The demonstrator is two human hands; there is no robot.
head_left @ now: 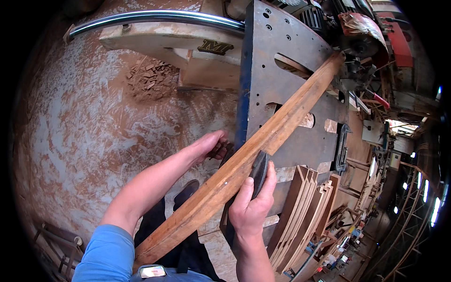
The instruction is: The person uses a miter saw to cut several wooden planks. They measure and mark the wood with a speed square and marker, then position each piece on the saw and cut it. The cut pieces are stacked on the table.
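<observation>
A long brown wooden beam [216, 188] runs diagonally from beside my waist across a grey metal machine table [266, 45]. My right hand [251, 211] is closed on a dark grey block [260, 173], gripped between thumb and fingers and pressed to the beam's right edge. On the beam's other side is my left hand [212, 144], close to the table's blue edge. Its fingers are curled and shadowed; whether they hold something small is hidden. The beam's far end lies near a machine part under a torn, reddish cover [361, 32].
Several angled wooden pieces [300, 211] stand at the table's right side. A black clamp [341, 148] sits at its edge. Wood scraps [149, 79] lie heaped on the dusty floor [84, 141]. A shiny metal rail [155, 16] and a pale machine body [155, 42] extend left.
</observation>
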